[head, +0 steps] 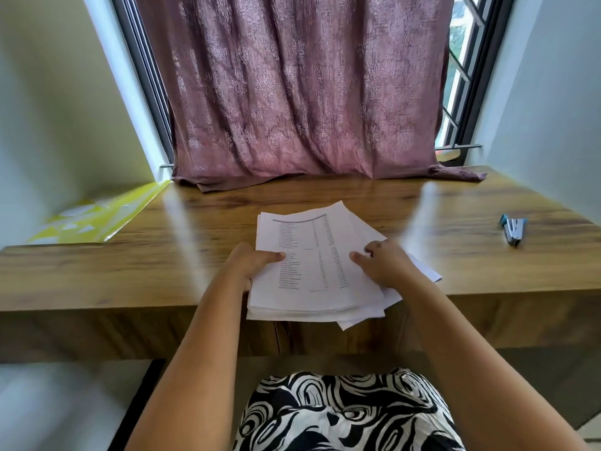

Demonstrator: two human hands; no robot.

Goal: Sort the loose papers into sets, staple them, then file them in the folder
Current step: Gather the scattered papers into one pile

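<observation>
Over the desk edge (97,307), loose white papers (312,275) lie fanned, top sheet printed.

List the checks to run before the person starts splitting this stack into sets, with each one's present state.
1. Left hand holds the papers: ok, thumb on top.
2. Right hand on the sheets: ok; grip cannot tell.
3. Stack squared up: not ok, lower sheets fan out to the right.
4. Stack fully on the desk: not ok, it overhangs the near edge.
5. Stapler present: ok, far right.
6. Folder present: ok, far left.
</observation>
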